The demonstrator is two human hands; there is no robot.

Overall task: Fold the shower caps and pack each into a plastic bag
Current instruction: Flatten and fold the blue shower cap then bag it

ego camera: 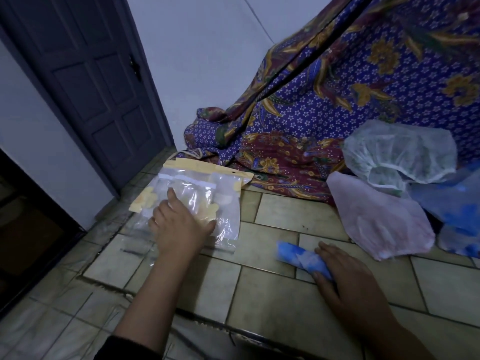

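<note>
Right hand point(345, 279) is gripping the soft, likely springy rolled cap point(298, 258) mid-roll; left hand point(179, 222) is pressing flat-fingered on slippery-looking bags point(226, 203).

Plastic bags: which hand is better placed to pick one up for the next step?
Left. The left hand rests on the plastic bags, while the right hand grips the rolled blue shower cap off to the side.
</note>
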